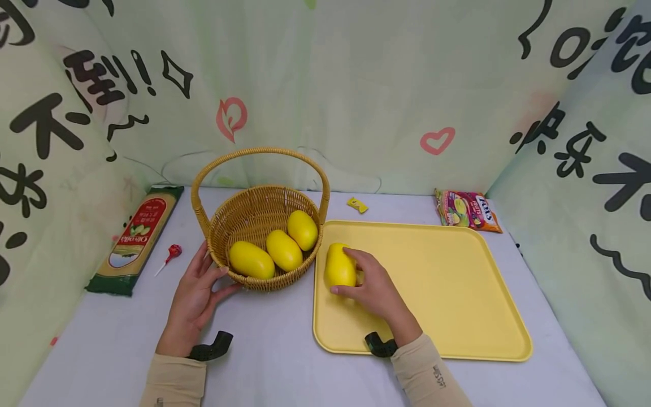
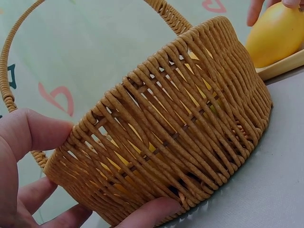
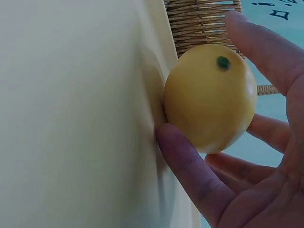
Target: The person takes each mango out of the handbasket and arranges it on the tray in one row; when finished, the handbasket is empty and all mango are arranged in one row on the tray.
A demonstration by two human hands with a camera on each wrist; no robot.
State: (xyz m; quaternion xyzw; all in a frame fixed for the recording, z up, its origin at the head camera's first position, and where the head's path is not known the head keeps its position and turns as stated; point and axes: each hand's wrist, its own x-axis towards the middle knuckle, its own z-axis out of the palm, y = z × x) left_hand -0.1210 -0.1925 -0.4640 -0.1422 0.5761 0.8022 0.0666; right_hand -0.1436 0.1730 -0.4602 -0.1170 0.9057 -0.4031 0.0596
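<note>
A wicker basket (image 1: 269,282) with a tall arched handle stands left of centre, holding three yellow mangoes (image 1: 251,260). My left hand (image 1: 192,302) holds the basket's left side, its thumb (image 2: 40,130) at the woven rim and other fingers against the lower wall. A further yellow mango (image 1: 339,265), smooth with a small green stem spot, lies at the left end of the yellow tray (image 1: 432,294). Around this mango my right hand (image 1: 373,285) grips from the right, thumb on the near side and fingers on the far side.
A green and tan packet (image 1: 139,240) lies at the far left, with a red lollipop (image 1: 173,252) beside it. Behind the tray are a small yellow wrapped sweet (image 1: 358,204) and a colourful snack bag (image 1: 467,211). Printed curtains (image 1: 346,102) enclose the table.
</note>
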